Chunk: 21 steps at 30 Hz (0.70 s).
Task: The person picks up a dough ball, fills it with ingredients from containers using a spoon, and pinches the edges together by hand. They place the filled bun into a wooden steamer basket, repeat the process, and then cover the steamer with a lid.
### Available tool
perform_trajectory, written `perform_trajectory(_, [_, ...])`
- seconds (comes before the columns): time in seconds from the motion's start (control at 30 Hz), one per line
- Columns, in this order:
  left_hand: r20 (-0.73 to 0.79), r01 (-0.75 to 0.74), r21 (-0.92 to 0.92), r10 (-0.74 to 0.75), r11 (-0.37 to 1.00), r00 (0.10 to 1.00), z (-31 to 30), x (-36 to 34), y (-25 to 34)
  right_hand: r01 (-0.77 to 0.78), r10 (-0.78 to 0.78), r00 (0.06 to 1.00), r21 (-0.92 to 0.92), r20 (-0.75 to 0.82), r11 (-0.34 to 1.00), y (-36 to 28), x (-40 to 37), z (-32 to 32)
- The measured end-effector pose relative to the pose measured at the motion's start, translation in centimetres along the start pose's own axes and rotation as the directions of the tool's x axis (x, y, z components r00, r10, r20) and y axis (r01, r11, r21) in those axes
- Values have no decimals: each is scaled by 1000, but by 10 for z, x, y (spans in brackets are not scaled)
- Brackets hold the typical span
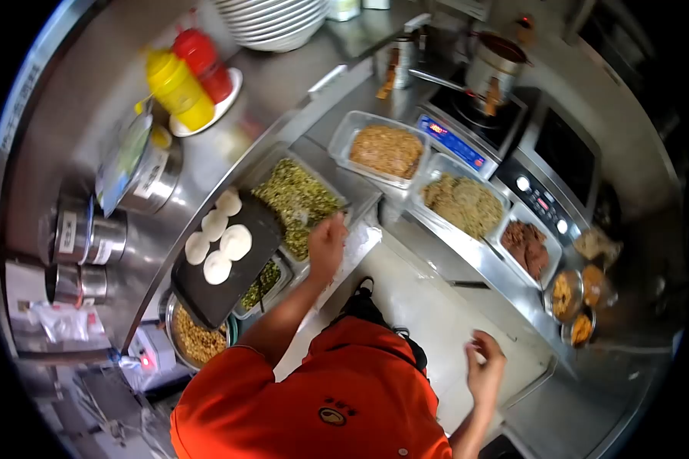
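Observation:
My left hand [328, 243] is closed at the right edge of a clear tub of chopped greens [291, 191]; a spoon-like utensil [302, 216] lies over the greens beside my fingers, and whatever they grip is hidden. To the left, a black tray [241, 284] carries several round white dough pieces [236, 242]. My right hand [484, 367] hangs above the floor at the lower right, fingers loosely curled and apart, nothing in it. A smaller tub of greens [262, 284] sits partly under the tray.
On the right counter are tubs of tan filling [386, 151], pale filling [463, 200] and brown meat [524, 249], small bowls, and a pot [496, 67] on a cooker. Squeeze bottles [180, 90], stacked plates [272, 23] and metal containers line the left shelf. A bowl of yellowish bits [197, 336] stands below the tray.

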<state>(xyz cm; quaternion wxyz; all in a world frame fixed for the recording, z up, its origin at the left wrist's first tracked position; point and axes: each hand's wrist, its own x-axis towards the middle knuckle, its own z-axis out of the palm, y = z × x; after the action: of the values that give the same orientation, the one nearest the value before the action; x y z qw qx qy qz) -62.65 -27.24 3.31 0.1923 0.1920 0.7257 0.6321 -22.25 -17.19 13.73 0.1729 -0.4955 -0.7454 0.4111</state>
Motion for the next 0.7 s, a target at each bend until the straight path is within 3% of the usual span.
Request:
perform_trajectory(0.03, [-44, 9, 3, -9, 1000, 999, -17, 20, -9, 127, -127, 986, 4, 110, 992, -27, 22, 21])
perform_trajectory(0.07, [-85, -183, 432, 242, 883, 967, -37, 42, -22, 230, -229, 953, 19, 198, 973, -55, 39, 43])
perform_trajectory(0.1, [-3, -282, 778, 453, 561, 892, -57, 51, -32, 294, -296, 909, 52, 295, 954, -81, 50, 62])
perform_trajectory(0.13, [-34, -250, 787, 445, 564, 895, -76, 49, -25, 344, -345, 862, 72, 372, 936, -98, 58, 78])
perform_trajectory(0.17, [-70, -154, 786, 334, 599, 940, -94, 48, -6, 395, -396, 808, 97, 436, 914, -113, 69, 93])
perform_trajectory(0.2, [-94, -62, 780, 214, 623, 972, -113, 50, 2, 403, -403, 797, 101, 450, 910, -127, 78, 107])
perform_trajectory(0.23, [-108, -43, 781, 202, 623, 973, -138, 55, -11, 369, -361, 772, 93, 524, 925, -141, 85, 117])
perform_trajectory(0.3, [-377, 181, 772, 210, 609, 902, -188, 55, -46, 324, -299, 734, 73, 610, 943, -149, 95, 132])
perform_trajectory(0.37, [-481, 424, 781, 9, 459, 877, -223, 57, -38, 386, -356, 695, 93, 625, 918, -145, 112, 154])
perform_trajectory(0.43, [-394, 296, 873, 202, 388, 896, -255, 74, -76, 410, -398, 672, 134, 624, 902, -151, 128, 165])
perform_trajectory(0.47, [-353, 243, 835, 142, 493, 925, -261, 91, -79, 416, -397, 646, 135, 653, 899, -155, 135, 169])
perform_trajectory(0.57, [-293, 255, 860, 17, 442, 956, -260, 129, -88, 450, -415, 611, 136, 674, 883, -156, 155, 177])
perform_trajectory(0.7, [-335, 359, 869, -129, 341, 933, -254, 154, -96, 492, -430, 564, 131, 705, 861, -158, 180, 177])
